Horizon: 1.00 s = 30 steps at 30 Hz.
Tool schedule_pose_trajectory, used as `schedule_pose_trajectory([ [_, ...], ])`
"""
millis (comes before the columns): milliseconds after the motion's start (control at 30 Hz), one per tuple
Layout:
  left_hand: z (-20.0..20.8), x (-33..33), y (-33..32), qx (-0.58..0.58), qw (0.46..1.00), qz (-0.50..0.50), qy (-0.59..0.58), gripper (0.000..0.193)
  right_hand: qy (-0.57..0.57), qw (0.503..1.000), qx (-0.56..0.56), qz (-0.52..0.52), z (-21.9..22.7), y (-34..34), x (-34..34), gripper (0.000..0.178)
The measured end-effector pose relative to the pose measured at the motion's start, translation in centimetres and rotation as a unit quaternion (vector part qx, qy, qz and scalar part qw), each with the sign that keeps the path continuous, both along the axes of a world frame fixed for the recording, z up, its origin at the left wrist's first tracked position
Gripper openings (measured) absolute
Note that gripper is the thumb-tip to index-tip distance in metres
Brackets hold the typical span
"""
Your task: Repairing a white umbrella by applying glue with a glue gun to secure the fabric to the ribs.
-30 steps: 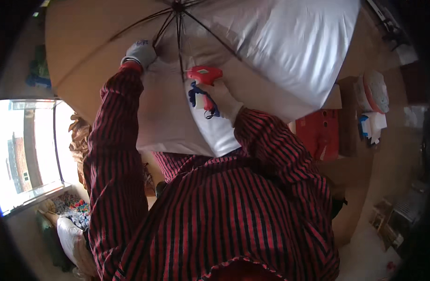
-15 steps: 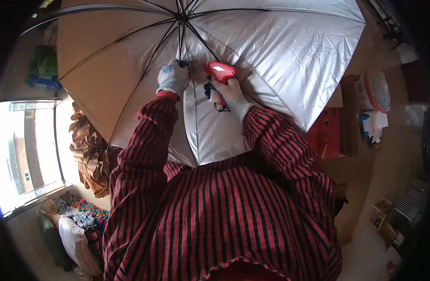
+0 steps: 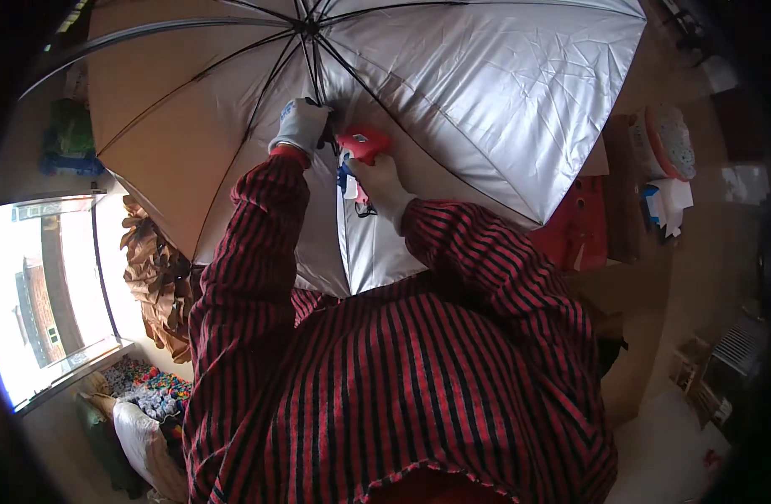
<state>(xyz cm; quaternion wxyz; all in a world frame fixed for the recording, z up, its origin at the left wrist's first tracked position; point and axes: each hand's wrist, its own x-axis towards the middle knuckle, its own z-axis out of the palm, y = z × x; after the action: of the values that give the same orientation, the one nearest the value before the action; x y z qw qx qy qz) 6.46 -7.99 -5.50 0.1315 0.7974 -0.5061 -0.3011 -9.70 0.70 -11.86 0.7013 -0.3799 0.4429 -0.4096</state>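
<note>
Our umbrella is fully open, its near edge at our torso. Our left hand is at a rib, fingers pinching or not, we cannot tell; our right hand's fingers wrap a red gun-shaped tool. What remains doesn't show.

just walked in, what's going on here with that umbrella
A person in a red-and-black striped shirt is handling an open umbrella, its silvery inside facing up. The gloved right hand grips a red handheld tool. The gloved left hand is just to the tool's left, by the umbrella's dark ribs; exactly what its fingers are doing is hard to make out.
</note>
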Motion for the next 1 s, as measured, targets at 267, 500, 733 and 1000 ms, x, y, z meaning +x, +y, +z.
schedule_pose_trajectory([
  [267,-3.4,3.2,-0.2,-0.082,0.957,-0.232,-0.156,0.03,-0.025,0.999,0.036,-0.027,-1.2,0.9,1.3,0.014],
  [500,0.3,0.0,-0.7,0.054,0.985,-0.134,-0.099,0.033,-0.081,0.995,0.06,0.02,1.6,1.0,-1.0,0.014],
  [733,-1.6,1.4,-0.8,0.059,0.988,-0.104,-0.1,0.033,-0.046,0.991,0.089,0.092,3.7,1.1,-1.9,0.029],
  [1000,-1.8,0.4,-1.6,0.061,0.995,-0.066,-0.054,0.021,-0.128,0.971,0.18,0.095,3.0,-1.2,-3.6,0.014],
])
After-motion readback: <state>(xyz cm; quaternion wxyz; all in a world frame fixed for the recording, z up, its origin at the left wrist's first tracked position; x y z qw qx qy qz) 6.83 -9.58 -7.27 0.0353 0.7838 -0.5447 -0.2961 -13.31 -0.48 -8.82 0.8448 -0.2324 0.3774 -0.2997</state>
